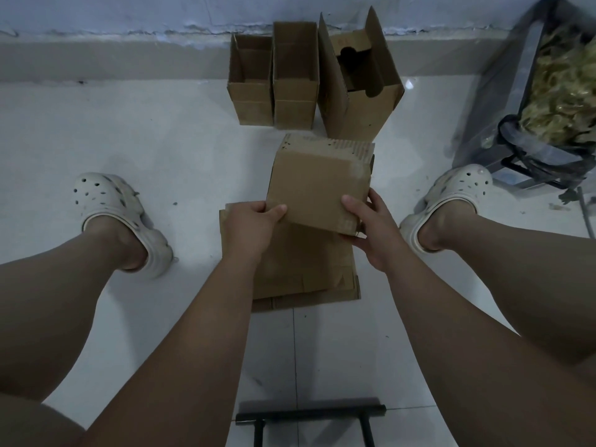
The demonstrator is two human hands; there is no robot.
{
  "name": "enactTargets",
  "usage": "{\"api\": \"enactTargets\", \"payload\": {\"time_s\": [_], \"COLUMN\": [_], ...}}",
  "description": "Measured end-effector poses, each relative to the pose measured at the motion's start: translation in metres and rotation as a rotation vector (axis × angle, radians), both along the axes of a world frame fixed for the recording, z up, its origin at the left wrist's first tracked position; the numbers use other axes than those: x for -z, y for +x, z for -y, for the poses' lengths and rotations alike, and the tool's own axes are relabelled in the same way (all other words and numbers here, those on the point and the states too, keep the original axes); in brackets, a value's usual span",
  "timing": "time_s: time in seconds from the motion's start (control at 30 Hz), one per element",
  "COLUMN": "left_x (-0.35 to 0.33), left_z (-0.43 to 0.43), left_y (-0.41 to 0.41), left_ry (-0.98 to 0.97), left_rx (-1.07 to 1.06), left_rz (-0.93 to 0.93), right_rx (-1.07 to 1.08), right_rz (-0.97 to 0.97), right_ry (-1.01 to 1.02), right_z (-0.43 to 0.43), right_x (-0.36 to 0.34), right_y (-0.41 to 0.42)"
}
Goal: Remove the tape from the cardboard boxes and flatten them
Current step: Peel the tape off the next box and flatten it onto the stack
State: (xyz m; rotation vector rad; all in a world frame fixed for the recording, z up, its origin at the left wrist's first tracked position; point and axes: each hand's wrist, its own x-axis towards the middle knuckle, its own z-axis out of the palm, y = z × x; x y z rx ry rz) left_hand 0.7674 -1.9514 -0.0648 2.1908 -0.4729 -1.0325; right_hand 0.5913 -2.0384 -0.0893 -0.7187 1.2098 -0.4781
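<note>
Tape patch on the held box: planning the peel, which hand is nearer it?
Right. The right hand grips the box at its near edge just below the tape patch, on the same side; the left hand grips the opposite near corner, across the box's face.

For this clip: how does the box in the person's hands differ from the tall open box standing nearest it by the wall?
The held box is gripped by the left hand and right hand above the flattened cardboard; the tall box stands untouched on the floor. The held box shows a closed face with a tape patch; the tall box is open on top, flaps raised, a cut-out insert inside. Both are brown corrugated cardboard.
</note>
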Motion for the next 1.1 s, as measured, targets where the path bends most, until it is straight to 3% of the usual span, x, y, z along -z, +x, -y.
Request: {"api": "enactTargets", "payload": {"time_s": [0.23,0.53,0.8,1.1], "left_x": [-0.004,-0.003,-0.003,-0.005], "left_z": [0.005,0.01,0.006,0.002], "left_y": [0.008,0.007,0.01,0.014], "left_ry": [0.128,0.184,0.142,0.122], "left_rx": [0.194,0.216,0.138,0.151], "left_rz": [0.126,0.186,-0.003,-0.027], "right_rx": [-0.057,-0.022,-0.056,-0.087], "right_rz": [-0.017,-0.035,-0.018,0.035], "right_ry": [0.03,0.036,0.005,0.044], "right_z": [0.0,-0.006,0.003,0.007], "right_x": [0.004,0.01,0.007,0.01], "right_y": [-0.003,-0.001,-0.001,-0.003]}}
